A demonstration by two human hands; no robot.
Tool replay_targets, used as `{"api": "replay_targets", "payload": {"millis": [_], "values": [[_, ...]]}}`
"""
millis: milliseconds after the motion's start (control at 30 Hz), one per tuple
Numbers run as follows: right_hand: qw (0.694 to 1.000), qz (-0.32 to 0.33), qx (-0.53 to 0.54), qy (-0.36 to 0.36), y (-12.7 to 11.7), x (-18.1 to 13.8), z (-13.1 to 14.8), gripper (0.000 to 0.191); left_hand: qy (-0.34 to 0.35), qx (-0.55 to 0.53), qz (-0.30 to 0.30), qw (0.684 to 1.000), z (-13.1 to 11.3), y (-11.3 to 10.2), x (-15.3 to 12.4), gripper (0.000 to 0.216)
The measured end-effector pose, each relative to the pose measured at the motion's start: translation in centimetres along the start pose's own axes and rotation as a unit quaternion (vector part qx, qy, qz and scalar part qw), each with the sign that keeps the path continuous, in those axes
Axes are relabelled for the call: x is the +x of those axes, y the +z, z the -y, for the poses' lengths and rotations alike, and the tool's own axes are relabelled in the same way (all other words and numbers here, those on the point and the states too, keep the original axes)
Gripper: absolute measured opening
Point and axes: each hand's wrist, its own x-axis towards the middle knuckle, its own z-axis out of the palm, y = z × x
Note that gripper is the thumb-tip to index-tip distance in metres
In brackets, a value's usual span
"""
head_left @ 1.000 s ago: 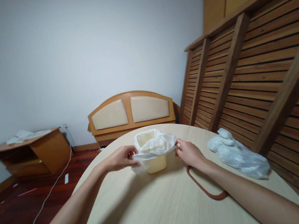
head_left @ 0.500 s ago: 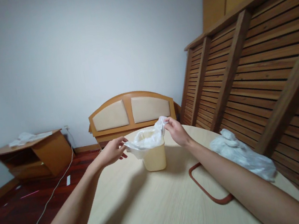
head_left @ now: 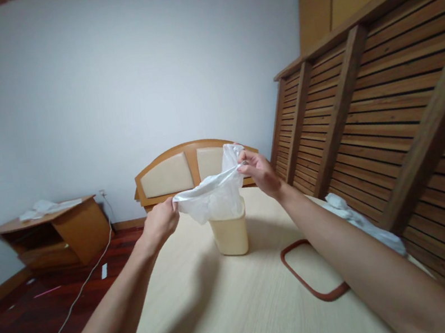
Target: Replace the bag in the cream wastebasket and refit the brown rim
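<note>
A small cream plastic bin (head_left: 231,235) stands upright on the pale round table (head_left: 238,311). A thin white plastic bag (head_left: 213,196) is stretched above the bin's mouth, its lower part hanging down into the bin. My left hand (head_left: 161,222) pinches the bag's left edge, fingers closed. My right hand (head_left: 258,172) grips the bag's right edge, held higher than the left. Both forearms reach out over the table.
A reddish-brown ring (head_left: 310,271) lies on the table under my right arm. A crumpled white bag (head_left: 362,222) lies by the slatted wooden frame (head_left: 386,122) at the right. A padded headboard (head_left: 183,170) leans on the wall; a low wooden stand (head_left: 54,231) and a cable (head_left: 71,311) are at left.
Both hands have lifted the bag's edges off the bin's rim and upward. The bag now hangs stretched above the bin, with the right hand highest.
</note>
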Motion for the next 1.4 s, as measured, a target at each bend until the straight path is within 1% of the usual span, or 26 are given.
{"api": "replay_targets", "payload": {"millis": [67,100,167,233,267,333,367,400,467,500,567,633,667,733,800,867,933,1000,1033,1067,1133,1167,1233,1300,1333,1400], "values": [[1.000,0.010,0.013,-0.020,0.3,-0.4,1.7,0.020,0.017,-0.109,-0.018,0.994,-0.5,-0.5,-0.3,0.046],[0.999,0.017,0.023,-0.021,0.5,-0.6,2.7,0.021,0.035,-0.182,-0.025,0.982,-0.9,-0.7,-0.5,0.049],[0.999,0.028,0.039,-0.017,1.0,-1.3,5.1,0.026,0.085,-0.325,-0.035,0.941,-2.0,-1.1,-1.4,0.057],[0.998,0.054,0.043,-0.002,1.7,-2.1,7.6,0.028,0.147,-0.415,-0.040,0.897,-3.3,-1.6,-2.7,0.068],[0.996,0.082,0.048,0.001,2.0,-2.6,8.8,0.027,0.181,-0.431,-0.047,0.883,-4.0,-1.9,-3.5,0.073],[0.985,0.156,0.077,0.000,2.9,-3.6,10.8,0.023,0.260,-0.453,-0.038,0.852,-5.3,-2.2,-5.5,0.079],[0.975,0.201,0.097,0.004,3.3,-4.1,11.5,0.022,0.300,-0.452,-0.020,0.840,-5.9,-2.3,-6.5,0.082],[0.965,0.241,0.107,0.007,3.7,-4.6,12.0,0.022,0.335,-0.436,0.010,0.835,-6.4,-2.3,-7.6,0.087],[0.948,0.304,0.096,0.010,4.3,-5.6,12.3,0.022,0.368,-0.399,0.087,0.835,-7.2,-2.0,-9.5,0.096],[0.943,0.325,0.075,0.007,4.5,-6.2,12.2,0.023,0.369,-0.384,0.117,0.838,-7.5,-1.8,-10.3,0.092],[0.936,0.352,0.019,-0.009,4.6,-7.5,11.6,0.029,0.342,-0.366,0.167,0.849,-7.7,-1.1,-11.6,0.065],[0.932,0.360,-0.029,-0.025,4.3,-9.1,10.7,0.037,0.315,-0.365,0.192,0.855,-7.3,-0.2,-12.4,0.040],[0.929,0.365,-0.043,-0.026,4.0,-10.0,10.3,0.040,0.305,-0.367,0.203,0.855,-6.9,0.3,-12.6,0.034],[0.924,0.379,-0.057,-0.015,3.3,-11.7,9.6,0.042,0.288,-0.379,0.232,0.849,-5.6,1.1,-12.7,0.031],[0.922,0.383,-0.056,0.009,2.2,-13.1,9.1,0.042,0.274,-0.402,0.262,0.834,-3.8,1.9,-12.7,0.031],[0.938,0.338,-0.070,0.039,0.9,-14.0,8.5,0.033,0.251,-0.448,0.263,0.817,-2.0,2.6,-12.6,0.037],[0.954,0.241,-0.149,0.096,-0.5,-14.6,7.6,0.029,0.201,-0.502,0.263,0.799,-0.5,3.2,-12.5,0.045],[0.945,0.143,-0.246,0.164,-1.9,-15.0,6.5,0.031,0.138,-0.542,0.265,0.786,0.3,3.8,-12.6,0.054],[0.933,0.116,-0.275,0.199,-2.6,-15.2,5.9,0.033,0.105,-0.545,0.262,0.790,0.5,4.0,-12.6,0.055],[0.922,0.114,-0.283,0.240,-3.1,-15.5,5.2,0.036,0.075,-0.533,0.260,0.802,0.5,4.2,-12.7,0.051],[0.896,0.164,-0.236,0.339,-3.6,-16.2,4.3,0.050,0.021,-0.479,0.259,0.839,0.4,4.7,-12.9,0.040],[0.880,0.193,-0.191,0.390,-3.6,-16.6,4.0,0.057,0.007,-0.449,0.265,0.853,0.3,4.9,-12.9,0.043],[0.850,0.227,-0.105,0.463,-2.9,-17.3,4.1,0.065,0.004,-0.403,0.305,0.863,0.0,5.3,-13.1,0.057],[0.835,0.260,-0.048,0.483,-1.5,-17.8,4.8,0.063,0.020,-0.363,0.350,0.864,-0.3,5.6,-13.3,0.062],[0.829,0.279,-0.030,0.483,-0.8,-18.1,5.3,0.060,0.034,-0.345,0.361,0.866,-0.6,5.7,-13.4,0.061],[0.821,0.298,-0.008,0.487,0.8,-18.6,6.1,0.050,0.070,-0.314,0.361,0.875,-1.3,5.5,-13.7,0.048]]}}
